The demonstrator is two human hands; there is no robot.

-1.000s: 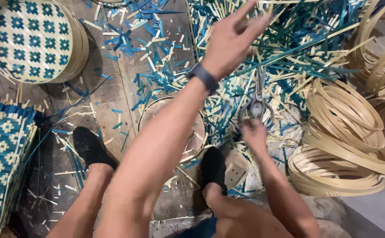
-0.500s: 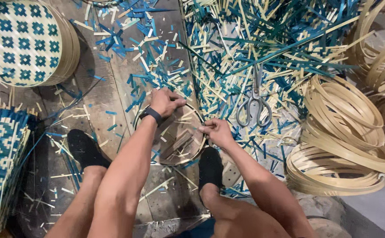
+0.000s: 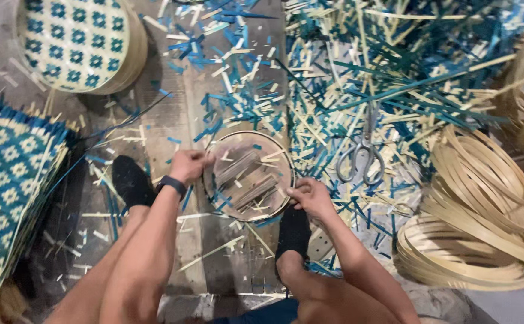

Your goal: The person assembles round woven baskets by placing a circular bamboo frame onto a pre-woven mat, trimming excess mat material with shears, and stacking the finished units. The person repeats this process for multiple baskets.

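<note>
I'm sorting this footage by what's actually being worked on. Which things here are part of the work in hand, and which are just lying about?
In hand:
- bamboo hoop, held flat on the floor
- left hand, on the hoop's left rim
- right hand, on its right rim

Lying about:
- scissors
- stacked hoops
- woven round tray
- woven mat
- blue and pale offcuts

The thin round hoop of pale bamboo strip (image 3: 249, 176) looks smooth and matt, like the stacked tan bamboo rings (image 3: 484, 210) beside it. The grey steel scissors (image 3: 362, 155) show a dull metallic sheen among dry, splintery blue and cream bamboo offcuts (image 3: 358, 66). The round woven blue-and-cream bamboo tray (image 3: 76, 42) has a flat, matt weave, and the worn wooden floor planks (image 3: 166, 180) look rough and dusty.
</note>
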